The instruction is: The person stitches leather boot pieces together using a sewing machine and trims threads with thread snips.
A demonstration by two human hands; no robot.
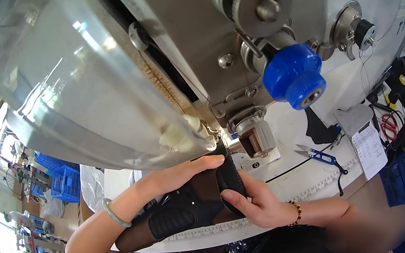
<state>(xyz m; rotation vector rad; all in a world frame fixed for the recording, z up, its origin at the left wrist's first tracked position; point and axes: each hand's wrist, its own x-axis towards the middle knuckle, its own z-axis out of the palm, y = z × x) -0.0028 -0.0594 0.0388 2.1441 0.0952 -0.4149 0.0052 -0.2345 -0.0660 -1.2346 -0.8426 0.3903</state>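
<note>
A piece of black padded fabric with brown mesh-like panels lies bent on the white sewing table, its upper end at the needle area of a sewing machine. My left hand reaches across its upper part, fingers together and stretched along the fabric close to the machine's foot. Some of its fingers are hidden. With my right hand I pinch the ribbed right edge, thumb on the near face and the other fingers partly behind. A clear curved guard covers the area above my left hand.
Right of the fabric lie blue-handled thread snips, a black fabric scrap and a paper sheet. Red-handled scissors are beyond. A ruler strip follows the table's edge. Blue crates stand on the left; a blue bin is at right.
</note>
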